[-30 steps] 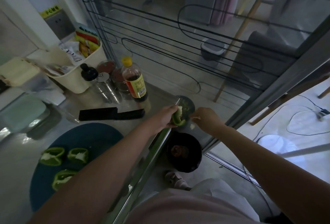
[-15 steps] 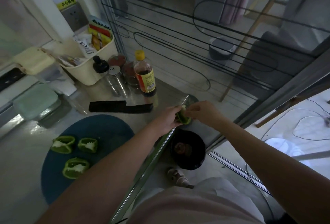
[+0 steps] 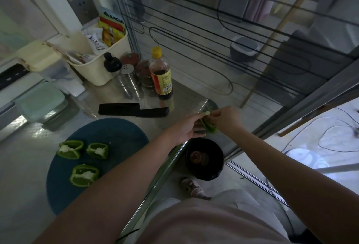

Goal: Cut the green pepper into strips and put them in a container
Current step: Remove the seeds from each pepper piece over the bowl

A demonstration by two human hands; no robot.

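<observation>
While the pepper piece (image 3: 210, 128) is hanging just past the bench (image 3: 186, 96) edge above the black bin (image 3: 220, 151), its long axis is running away from the person, between the hands. The left hand (image 3: 186, 127) is gripping its side; the right hand (image 3: 226, 118) is pinching the pale pith (image 3: 207, 113) at its far end.

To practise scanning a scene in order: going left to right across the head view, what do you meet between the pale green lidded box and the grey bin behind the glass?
Pale green lidded box → cream plastic caddy → yellow-capped brown sauce bottle → green pepper piece held past the counter edge → grey bin.
</observation>
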